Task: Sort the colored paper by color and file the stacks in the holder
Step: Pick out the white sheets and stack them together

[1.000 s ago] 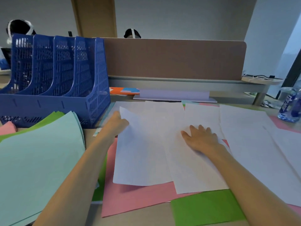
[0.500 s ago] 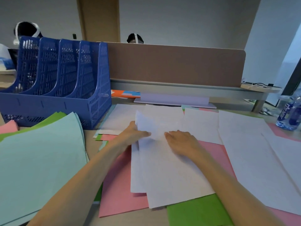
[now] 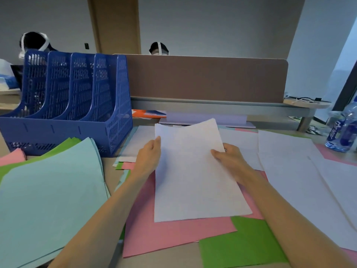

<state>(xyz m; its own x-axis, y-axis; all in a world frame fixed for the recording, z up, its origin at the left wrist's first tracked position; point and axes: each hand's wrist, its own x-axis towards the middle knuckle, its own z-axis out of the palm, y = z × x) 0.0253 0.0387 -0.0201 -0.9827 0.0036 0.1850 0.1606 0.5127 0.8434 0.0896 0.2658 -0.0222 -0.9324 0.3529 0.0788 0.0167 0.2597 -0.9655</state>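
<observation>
The white sheets [image 3: 193,171] are held between both hands, tilted up off the tabletop with the near edge resting on a pink sheet [image 3: 170,235] and the far edge lifted toward the divider. The left hand [image 3: 148,157] clasps the left edge, fingers curled behind and thumb at the front; the right hand [image 3: 229,159] pinches the right edge the same way, thumb lying across the face. How many sheets are in the grip cannot be told.

The step in hand appears to be gathering the whites into one stack. To do it well, the person would do best to keep both grips loose enough for the sheets to slide, tap the near edge down to square them, and avoid catching the pink sheet underneath.

More white paper [image 3: 289,167] lies spread to the right of the right hand. A green sheet [image 3: 241,246] lies nearer the body. The light blue stack [image 3: 48,190] sits left of the left arm, and the blue file holder [image 3: 73,113] stands beyond it, its slots apparently unfilled.
</observation>
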